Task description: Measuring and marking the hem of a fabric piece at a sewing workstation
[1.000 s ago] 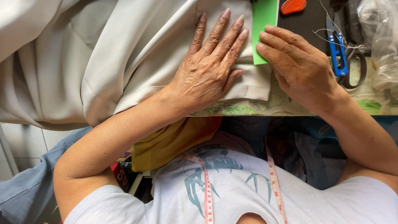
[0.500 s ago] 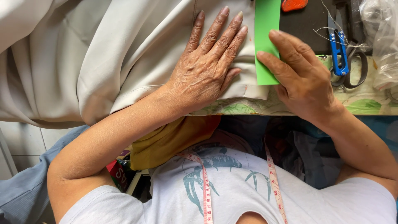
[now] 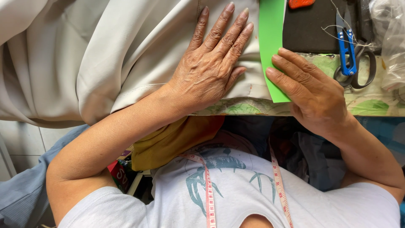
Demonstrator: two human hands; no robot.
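Observation:
My left hand [image 3: 211, 67] lies flat with fingers spread on a beige fabric [image 3: 105, 55] that is heaped over the table's left side. Right beside it a bright green strip [image 3: 272, 46] lies along the fabric's edge. My right hand [image 3: 312, 93] rests on the strip's lower end, fingertips pressing it down. Neither hand grips anything.
Blue thread snips [image 3: 346, 48] and dark-handled scissors [image 3: 363, 69] lie at the right on a green leaf-patterned table cover [image 3: 371, 105]. A black pad [image 3: 310, 29] with an orange object [image 3: 300, 3] is at the top. A tape measure [image 3: 209, 190] hangs over my chest.
The green strip has slid toward me along the fabric edge, with my right hand moving down with it. My left hand has stayed pressed on the fabric.

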